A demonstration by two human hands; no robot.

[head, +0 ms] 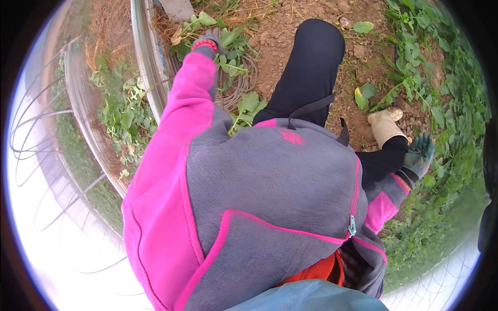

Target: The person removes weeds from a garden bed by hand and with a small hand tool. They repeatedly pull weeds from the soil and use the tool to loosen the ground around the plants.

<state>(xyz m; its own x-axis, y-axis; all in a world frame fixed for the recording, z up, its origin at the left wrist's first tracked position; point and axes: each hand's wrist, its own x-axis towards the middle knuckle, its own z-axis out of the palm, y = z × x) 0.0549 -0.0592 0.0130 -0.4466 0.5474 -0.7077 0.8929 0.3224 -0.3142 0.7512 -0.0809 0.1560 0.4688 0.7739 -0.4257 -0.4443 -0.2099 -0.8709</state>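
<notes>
My left hand (211, 38), in a grey glove with a red bead bracelet (204, 44) at the wrist, reaches into broad green leaves (232, 37) at the upper left. Leaves hide part of its fingers, so whether it grips a stem cannot be told. Beside and below it lies a coil of thin grey-brown line or tubing (249, 74) on the soil. At the right, my right hand (420, 154) wears a grey glove with a teal palm. Its palm faces up, the fingers are loosely curled and apart, and nothing shows in it. Low green plants (455, 128) grow close by.
My bent knee (321, 42) in dark trousers is over brown soil (272, 46). A beige boot (385, 124) is near my right hand. A pale rail or pipe (146, 58) runs along the left, near a grey block (177, 9). Thin hoops (42, 112) curve beyond it.
</notes>
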